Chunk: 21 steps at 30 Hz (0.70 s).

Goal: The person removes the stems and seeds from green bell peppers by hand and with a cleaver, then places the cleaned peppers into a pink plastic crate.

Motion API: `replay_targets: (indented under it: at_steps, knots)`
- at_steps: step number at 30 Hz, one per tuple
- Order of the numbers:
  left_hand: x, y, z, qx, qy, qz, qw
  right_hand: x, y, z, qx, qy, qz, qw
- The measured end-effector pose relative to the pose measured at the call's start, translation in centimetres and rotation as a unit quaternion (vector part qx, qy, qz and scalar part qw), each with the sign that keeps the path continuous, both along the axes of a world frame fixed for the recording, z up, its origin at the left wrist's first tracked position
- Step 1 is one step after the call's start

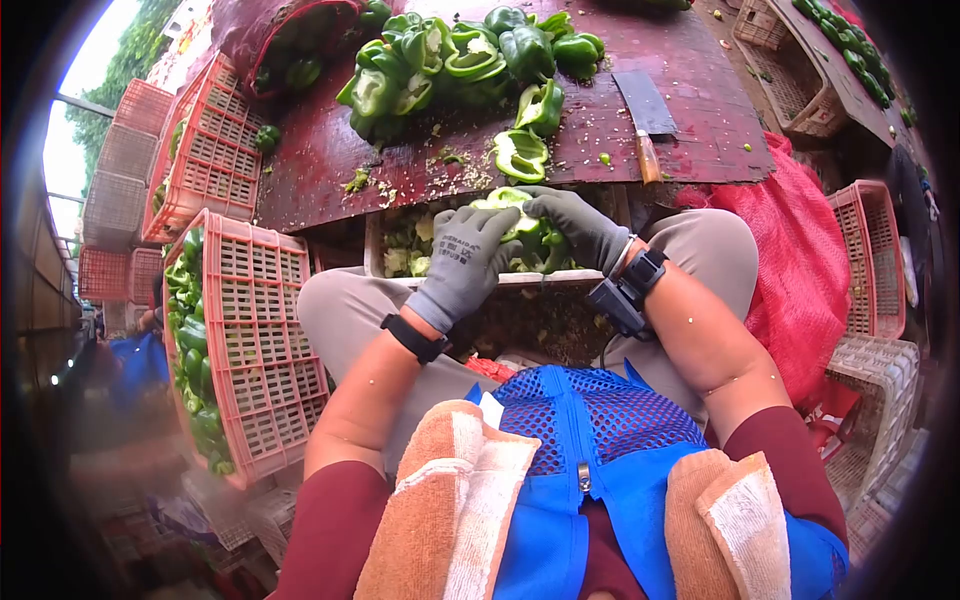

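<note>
Both my hands wear grey gloves and hold one cut green pepper (pixel 507 199) between them, above a white crate (pixel 545 277) of pepper scraps under the table edge. My left hand (pixel 465 252) has its fingers on the pepper's left side. On the right side, my right hand (pixel 580 225) grips it with bent fingers. Just beyond, a halved pepper (pixel 521 155) lies cut side up on the red table (pixel 330 170). Farther back is a pile of whole and cut green peppers (pixel 470 55). A cleaver (pixel 646 104) with a wooden handle rests to the pile's right.
Pink crate (pixel 262 340) with green peppers tilts at my left; another (pixel 208 140) stands behind it. A red mesh sack (pixel 790 270) lies at my right, beside a pink crate (pixel 868 260) and a white one (pixel 875 400). An opened red sack (pixel 262 35) holds peppers at the back left.
</note>
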State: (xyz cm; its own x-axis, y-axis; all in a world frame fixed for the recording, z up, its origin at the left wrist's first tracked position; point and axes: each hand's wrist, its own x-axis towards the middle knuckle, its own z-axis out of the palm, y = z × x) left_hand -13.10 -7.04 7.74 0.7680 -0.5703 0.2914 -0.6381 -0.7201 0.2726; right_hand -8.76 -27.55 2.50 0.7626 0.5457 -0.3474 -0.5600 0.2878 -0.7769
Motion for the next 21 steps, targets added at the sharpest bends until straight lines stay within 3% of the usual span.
replay_targets:
  at_steps: [2,9,13,14,15,17,18,19,21]
  knots:
    - [-0.6,-0.5,-0.3,-0.007,0.01,0.023,1.0,-0.6,1.0,-0.2,0.026,-0.031,-0.055,0.998]
    - [0.5,-1.4,-3.7,-0.143,-0.011,0.103,0.984,-1.8,2.5,0.9,0.041,0.006,-0.105,0.994]
    - [1.2,-2.5,-6.3,-0.216,0.035,0.207,0.953,-2.1,4.6,-0.9,-0.062,-0.144,-0.195,0.968]
    - [1.5,-2.7,-6.8,-0.218,-0.017,0.192,0.957,-2.1,4.4,-0.7,-0.069,-0.112,-0.191,0.973]
    - [1.8,-2.8,-7.3,-0.343,0.062,0.187,0.919,-2.1,4.0,-0.3,-0.067,-0.089,-0.185,0.976]
    - [1.9,-3.4,-5.6,-0.566,0.213,0.163,0.779,-1.6,3.1,0.2,-0.044,-0.064,-0.171,0.982]
    - [2.1,-3.2,-4.2,-0.611,0.206,0.166,0.746,-0.6,2.8,-1.7,-0.077,-0.096,-0.179,0.976]
    - [2.2,-2.4,-3.5,-0.658,0.217,0.116,0.712,-0.4,2.4,-1.8,-0.044,-0.05,-0.176,0.982]
    - [2.0,-0.3,-2.4,-0.621,0.226,0.162,0.733,0.1,1.6,-1.5,-0.002,-0.045,-0.189,0.981]
